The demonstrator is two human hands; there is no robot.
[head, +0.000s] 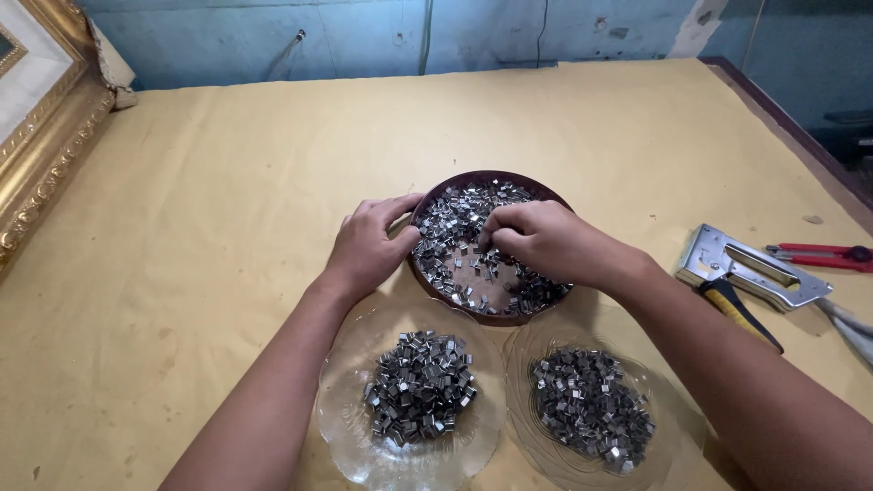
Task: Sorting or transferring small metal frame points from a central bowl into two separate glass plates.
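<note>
Two hands at a dark round bowl [427, 273] of small metal clips [455, 223]; two glass plates of sorted clips sit nearer me.

I note the left hand [368, 245] curled loosely against the bowl's left rim, thumb and fingers touching the edge, nothing lifted. The right hand [536, 238] reaches over the bowl from the right, fingertips pinched down among the loose clips; I cannot tell whether a clip is actually caught between them. The bowl rests on a table [227, 182] covered in yellow-brown paper. The left glass plate [350, 409] and right glass plate [668, 436] each carry a heap of clips, just beside the bowl. A staple gun [750, 270] and a red-handled tool [818, 256] lie right of the hands; a gilt picture frame [41, 136] stands at far left.
</note>
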